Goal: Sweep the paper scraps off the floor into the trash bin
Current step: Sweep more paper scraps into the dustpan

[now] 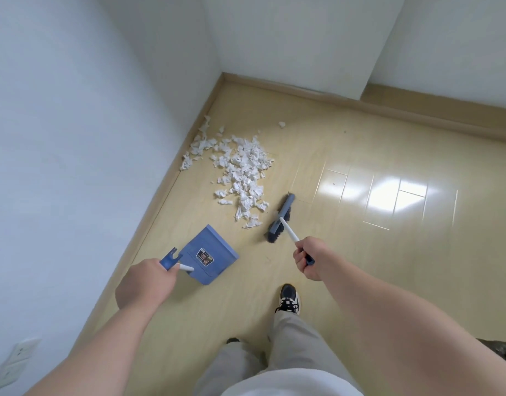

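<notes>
The left hand curls its fingers round the blue dustpan handle, the pan low by the wall. The right hand grips the broom, its head near the floor just beside the paper scraps, which lie heaped farther off towards the corner.

1. One head-worn wide-angle view looks steeply down from standing height, left hand and right hand near in the foreground.
2. It faces a room corner; floor centre, walls at the edges.
</notes>
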